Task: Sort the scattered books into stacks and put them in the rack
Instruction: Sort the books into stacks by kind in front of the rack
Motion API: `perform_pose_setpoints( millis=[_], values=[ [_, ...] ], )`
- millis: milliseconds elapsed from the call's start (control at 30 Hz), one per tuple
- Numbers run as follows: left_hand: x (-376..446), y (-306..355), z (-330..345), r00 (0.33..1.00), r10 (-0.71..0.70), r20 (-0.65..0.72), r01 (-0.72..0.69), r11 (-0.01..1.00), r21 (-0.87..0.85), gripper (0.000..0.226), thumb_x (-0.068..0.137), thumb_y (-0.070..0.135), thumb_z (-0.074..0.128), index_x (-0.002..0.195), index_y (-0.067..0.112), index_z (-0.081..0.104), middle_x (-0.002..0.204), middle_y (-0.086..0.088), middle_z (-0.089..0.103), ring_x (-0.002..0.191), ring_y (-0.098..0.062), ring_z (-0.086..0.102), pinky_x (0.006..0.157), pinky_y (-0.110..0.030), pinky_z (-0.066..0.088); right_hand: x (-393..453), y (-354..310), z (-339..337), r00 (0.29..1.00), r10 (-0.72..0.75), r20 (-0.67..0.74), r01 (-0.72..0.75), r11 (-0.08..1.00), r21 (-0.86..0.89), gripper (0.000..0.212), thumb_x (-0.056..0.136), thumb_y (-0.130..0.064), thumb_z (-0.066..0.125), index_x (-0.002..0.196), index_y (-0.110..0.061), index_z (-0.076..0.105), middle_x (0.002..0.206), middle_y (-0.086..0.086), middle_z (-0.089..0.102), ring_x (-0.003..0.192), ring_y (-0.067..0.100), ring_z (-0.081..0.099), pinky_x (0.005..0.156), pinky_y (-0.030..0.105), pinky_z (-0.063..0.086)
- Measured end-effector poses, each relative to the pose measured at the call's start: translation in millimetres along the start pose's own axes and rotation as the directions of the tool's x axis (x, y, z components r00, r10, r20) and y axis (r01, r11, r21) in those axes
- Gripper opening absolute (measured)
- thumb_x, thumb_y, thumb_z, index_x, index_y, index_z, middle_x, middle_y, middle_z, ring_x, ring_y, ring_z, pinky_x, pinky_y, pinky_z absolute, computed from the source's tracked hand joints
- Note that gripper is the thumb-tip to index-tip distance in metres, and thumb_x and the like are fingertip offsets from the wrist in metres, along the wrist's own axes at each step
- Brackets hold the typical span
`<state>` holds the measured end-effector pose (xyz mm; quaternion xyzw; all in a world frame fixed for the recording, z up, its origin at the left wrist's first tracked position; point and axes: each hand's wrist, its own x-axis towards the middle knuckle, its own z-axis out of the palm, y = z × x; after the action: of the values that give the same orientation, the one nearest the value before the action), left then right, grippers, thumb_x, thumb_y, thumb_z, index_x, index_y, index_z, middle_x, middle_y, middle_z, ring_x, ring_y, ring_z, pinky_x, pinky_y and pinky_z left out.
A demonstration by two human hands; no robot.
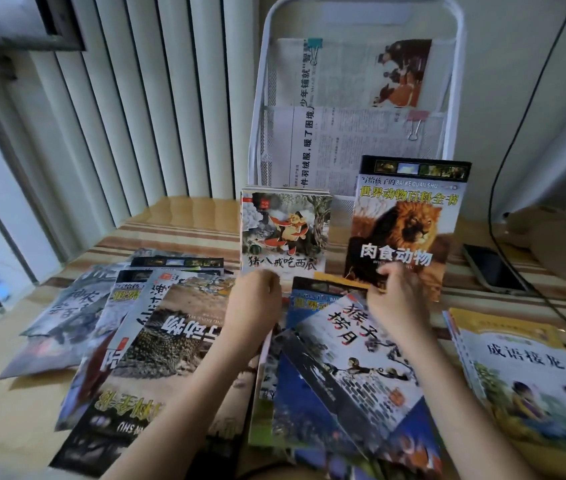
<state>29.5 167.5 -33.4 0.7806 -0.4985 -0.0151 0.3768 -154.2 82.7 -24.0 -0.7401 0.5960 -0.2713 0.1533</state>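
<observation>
While the right hand pinches the bottom edge of the lion-cover book and props it upright, thumb on the front cover, the left hand sits just beside it with fingers curled at the lower edge of the cartoon-cover book; whether it really grips that book I cannot tell. That cartoon cover fronts a small standing stack, right next to the lion book, and both stand just ahead of the white wire rack. Up in the rack's tiers lie clipped newspapers, one with a teal clip, one with a pink one. Below the hands the scattered books overlap every which way across the striped tabletop, a monkey-and-moon cover lying under the right wrist. Off to the right lies a neat pile topped by a yellow-bordered book, and beyond it a dark phone lies flat near a black cable.
</observation>
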Motion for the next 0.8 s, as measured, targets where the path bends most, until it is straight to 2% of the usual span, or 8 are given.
perform_pose_setpoints(
  millis=[100,167,267,367,533,633,733,800],
  values=[
    [-37,3,-13,0.994,0.078,0.075,-0.078,0.997,-0.007,0.023,0.092,0.025,0.054,0.092,0.013,0.074,0.089,-0.006,0.073,0.081,-0.021,0.066,0.067,-0.025,0.05,-16,35,-16,0.974,0.13,0.188,-0.12,0.991,-0.06,0.036,0.091,-0.035,0.05,0.122,-0.02,0.04,0.132,0.012,0.039,0.126,0.033,0.034,0.103,0.039,0.03],
    [-51,6,-8,0.967,0.161,0.198,-0.172,0.984,0.04,0.025,0.091,0.029,0.054,0.095,0.009,0.071,0.103,-0.01,0.069,0.104,-0.025,0.061,0.082,-0.031,0.05,-26,46,-20,0.915,0.181,0.361,-0.16,0.983,-0.086,0.046,0.088,-0.048,0.052,0.122,-0.021,0.038,0.129,0.012,0.043,0.116,0.032,0.046,0.096,0.038,0.041],
    [-62,11,2,0.94,0.23,0.252,-0.282,0.939,0.196,0.036,0.095,0.034,0.047,0.116,0.008,0.061,0.147,-0.011,0.041,0.144,-0.021,0.021,0.113,-0.035,0.027,-40,40,-22,0.884,0.171,0.436,-0.135,0.984,-0.112,0.054,0.089,-0.047,0.053,0.13,-0.016,0.037,0.129,0.014,0.042,0.109,0.03,0.051,0.087,0.036,0.047],
    [-64,15,4,0.927,0.271,0.26,-0.337,0.906,0.257,0.045,0.094,0.043,0.045,0.124,0.011,0.058,0.155,-0.007,0.027,0.146,-0.016,0.008,0.116,-0.03,0.017,-46,34,-20,0.939,0.133,0.317,-0.075,0.979,-0.19,0.057,0.092,-0.044,0.051,0.138,-0.015,0.034,0.136,0.014,0.04,0.118,0.032,0.046,0.094,0.039,0.044],
    [-64,24,1,0.932,0.267,0.245,-0.326,0.913,0.246,0.055,0.079,0.061,0.059,0.109,0.014,0.061,0.14,0.003,0.047,0.132,-0.017,0.028,0.107,-0.025,0.021,-55,25,-22,0.998,0.02,0.059,-0.001,0.949,-0.315,0.054,0.09,-0.041,0.055,0.135,-0.018,0.038,0.141,0.013,0.031,0.13,0.034,0.028,0.102,0.044,0.033],
    [-65,30,-2,0.941,0.173,0.291,-0.212,0.971,0.111,0.06,0.074,0.059,0.067,0.117,0.019,0.054,0.123,0.003,0.056,0.119,-0.019,0.037,0.097,-0.025,0.028,-49,20,-16,0.982,-0.137,-0.129,0.119,0.983,-0.141,0.05,0.082,-0.021,0.069,0.127,-0.014,0.048,0.137,0.017,0.035,0.126,0.035,0.031,0.102,0.042,0.033],
    [-63,36,-5,0.918,0.049,0.393,-0.092,0.991,0.092,0.075,0.075,0.053,0.07,0.134,0.021,0.037,0.13,-0.006,0.048,0.127,-0.027,0.032,0.104,-0.036,0.028,-43,18,-7,0.92,-0.321,-0.227,0.337,0.941,0.035,0.055,0.075,0.013,0.063,0.123,-0.013,0.053,0.137,0.016,0.034,0.127,0.03,0.032,0.103,0.04,0.039],
    [-62,35,-6,0.898,-0.017,0.439,-0.017,0.997,0.073,0.081,0.075,0.054,0.07,0.138,0.025,0.029,0.138,-0.007,0.037,0.134,-0.029,0.022,0.109,-0.04,0.02,-42,19,-6,0.898,-0.353,-0.263,0.419,0.869,0.263,0.067,0.074,0.023,0.054,0.128,-0.016,0.048,0.147,0.013,0.022,0.135,0.019,0.023,0.102,0.019,0.036]
  ],
)
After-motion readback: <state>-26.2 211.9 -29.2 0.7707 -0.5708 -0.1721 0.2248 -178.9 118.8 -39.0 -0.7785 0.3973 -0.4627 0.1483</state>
